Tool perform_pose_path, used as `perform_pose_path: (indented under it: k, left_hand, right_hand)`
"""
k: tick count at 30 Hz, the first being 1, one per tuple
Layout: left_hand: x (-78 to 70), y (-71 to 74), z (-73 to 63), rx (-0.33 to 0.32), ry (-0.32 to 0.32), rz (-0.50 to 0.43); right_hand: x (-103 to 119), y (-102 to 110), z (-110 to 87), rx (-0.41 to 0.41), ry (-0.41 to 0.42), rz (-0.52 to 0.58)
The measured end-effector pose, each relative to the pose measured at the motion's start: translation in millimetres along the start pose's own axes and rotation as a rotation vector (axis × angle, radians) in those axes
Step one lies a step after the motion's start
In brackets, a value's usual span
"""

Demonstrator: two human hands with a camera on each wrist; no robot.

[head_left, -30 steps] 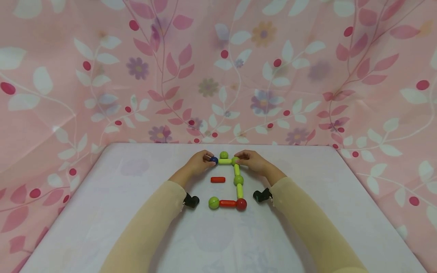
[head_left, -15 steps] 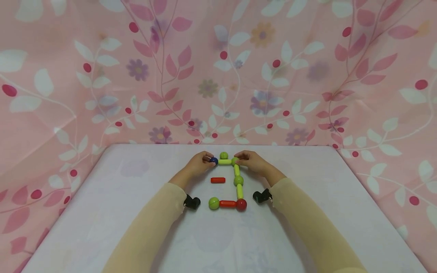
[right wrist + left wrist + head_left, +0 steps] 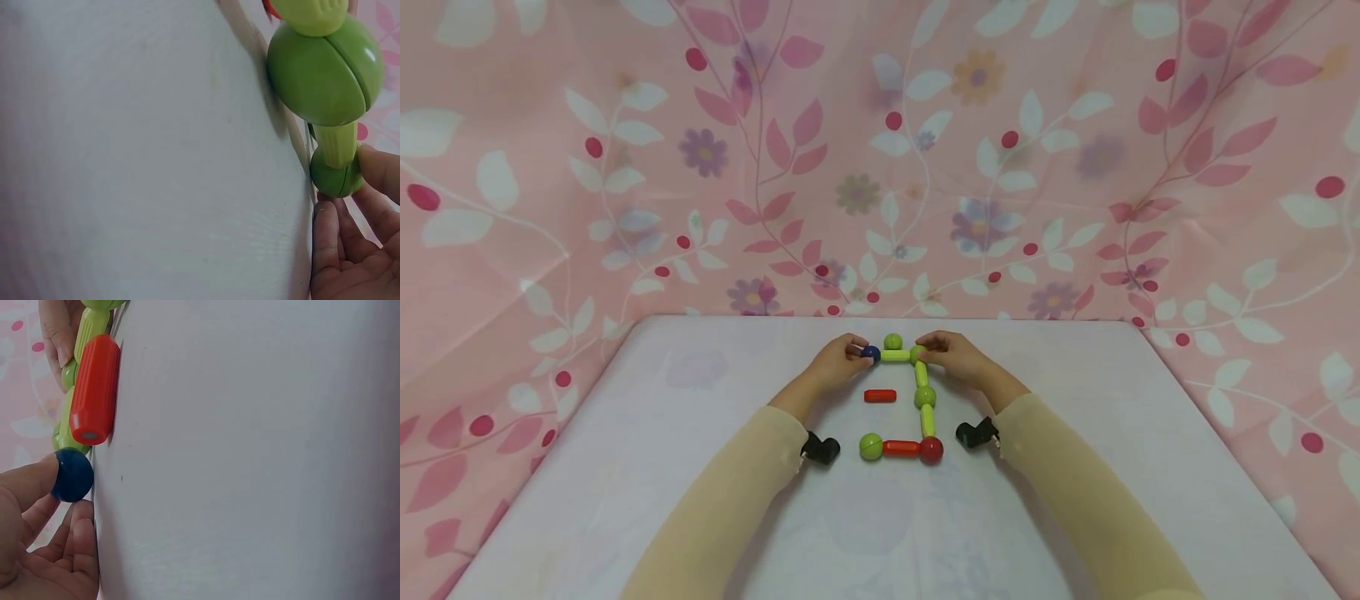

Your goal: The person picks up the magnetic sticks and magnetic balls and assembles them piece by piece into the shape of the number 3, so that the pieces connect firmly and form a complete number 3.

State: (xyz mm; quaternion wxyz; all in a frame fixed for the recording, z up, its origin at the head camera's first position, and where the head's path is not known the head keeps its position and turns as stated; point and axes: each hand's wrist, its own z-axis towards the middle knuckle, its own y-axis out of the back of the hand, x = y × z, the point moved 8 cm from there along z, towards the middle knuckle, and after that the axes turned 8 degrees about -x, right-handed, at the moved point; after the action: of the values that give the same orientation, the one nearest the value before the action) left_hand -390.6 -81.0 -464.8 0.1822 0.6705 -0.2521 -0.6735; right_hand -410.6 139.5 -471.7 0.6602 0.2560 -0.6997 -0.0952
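Observation:
My left hand (image 3: pixel 837 361) pinches a dark blue ball (image 3: pixel 75 475) at the left end of a light green rod (image 3: pixel 895 356). At the rod's other end my right hand (image 3: pixel 957 357) pinches a green ball (image 3: pixel 337 175) between thumb and fingers. From that ball a chain runs toward me: a light green rod (image 3: pixel 921 374), a second green ball (image 3: pixel 925 397), another light green rod (image 3: pixel 927 421) and a red ball (image 3: pixel 932 450). A red rod (image 3: pixel 902 448) leads left from the red ball to a green ball (image 3: pixel 871 447).
A loose red rod (image 3: pixel 880 396) lies inside the chain's outline. Behind the far rod sits a separate green ball (image 3: pixel 892 342). Black wrist cameras (image 3: pixel 822 449) hang below both sleeves. A pink floral cloth (image 3: pixel 880 167) stands behind the white table (image 3: pixel 700 417).

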Motion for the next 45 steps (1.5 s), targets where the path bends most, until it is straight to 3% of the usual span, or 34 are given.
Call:
perform_pose_path:
  k: [16,25,45]
  left_hand:
    - [-1.4,5.2,-19.6,-0.048,0.000,0.024]
    - [-4.9,-2.7,-32.3,0.015,-0.040,0.040]
    - [-3.9,-8.2,-42.8,0.111,-0.068,0.018]
  right_hand:
    - [4,9,-14.7,0.002,-0.006,-0.025]
    - [9,10,-37.8,0.002,-0.021,-0.063]
    - [12,-2,-66.7,0.110,0.069,-0.079]
